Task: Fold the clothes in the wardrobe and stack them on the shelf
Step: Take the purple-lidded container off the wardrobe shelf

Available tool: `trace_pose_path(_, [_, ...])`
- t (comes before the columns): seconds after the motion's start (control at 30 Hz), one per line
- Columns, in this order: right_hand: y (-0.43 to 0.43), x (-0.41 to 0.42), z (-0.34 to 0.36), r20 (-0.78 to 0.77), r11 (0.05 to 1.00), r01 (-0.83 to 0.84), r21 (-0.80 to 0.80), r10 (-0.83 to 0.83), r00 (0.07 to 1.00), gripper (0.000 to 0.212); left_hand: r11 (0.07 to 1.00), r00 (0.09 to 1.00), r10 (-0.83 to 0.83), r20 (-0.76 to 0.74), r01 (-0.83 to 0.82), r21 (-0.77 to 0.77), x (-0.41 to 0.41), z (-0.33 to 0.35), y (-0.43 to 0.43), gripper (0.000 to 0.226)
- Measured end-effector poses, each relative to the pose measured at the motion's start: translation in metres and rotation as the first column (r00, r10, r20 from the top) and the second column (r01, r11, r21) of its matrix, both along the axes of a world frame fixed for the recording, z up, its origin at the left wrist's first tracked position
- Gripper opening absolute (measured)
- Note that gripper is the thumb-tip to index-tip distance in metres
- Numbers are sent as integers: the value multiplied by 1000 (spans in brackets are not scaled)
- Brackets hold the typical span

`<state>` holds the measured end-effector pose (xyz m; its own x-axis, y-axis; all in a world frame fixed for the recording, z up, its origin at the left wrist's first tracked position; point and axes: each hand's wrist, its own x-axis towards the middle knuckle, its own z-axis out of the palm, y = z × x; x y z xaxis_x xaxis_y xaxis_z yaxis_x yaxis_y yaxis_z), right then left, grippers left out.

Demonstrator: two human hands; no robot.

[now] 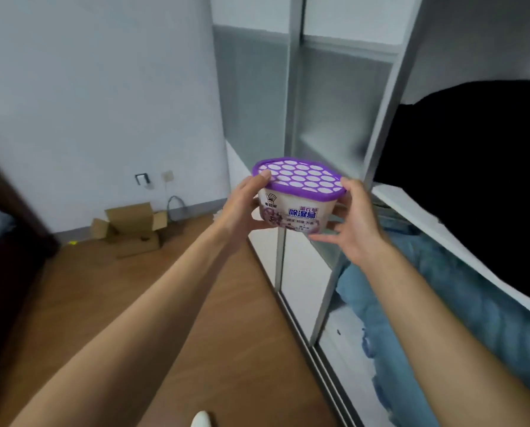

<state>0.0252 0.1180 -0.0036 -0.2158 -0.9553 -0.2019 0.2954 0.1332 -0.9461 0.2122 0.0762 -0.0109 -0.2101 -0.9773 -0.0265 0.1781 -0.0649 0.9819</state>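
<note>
Both hands hold a white dehumidifier box (300,211) with a purple perforated lid in front of the wardrobe. My left hand (242,208) grips its left side, thumb on the lid edge. My right hand (354,223) grips its right side and underside. Black clothing (473,167) lies piled on the white shelf (442,232) at the right. Blue fabric (442,303) lies crumpled in the compartment under that shelf.
Sliding wardrobe doors with frosted panels and grey frames (294,118) stand just behind the box. An open cardboard box (134,229) sits on the wooden floor by the wall. Dark furniture (5,241) fills the left edge.
</note>
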Motion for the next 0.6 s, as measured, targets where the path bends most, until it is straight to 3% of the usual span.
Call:
trace_pose_path(0.17, [-46,100,-10,-40,978,-208,13,208,977,42,986,987,160,-31,-159,43,112,-19,-17,49])
trace_pose_path(0.3, [-93,194,-29,-39,973,-228,46,230,973,46,977,977,211,22,-212,36,206,-34,-36,63])
trace_pose_path(0.6, [-197,414,-63,37,954,-286,93,284,958,28,952,965,205,164,-235,194,434,-56,-113,41])
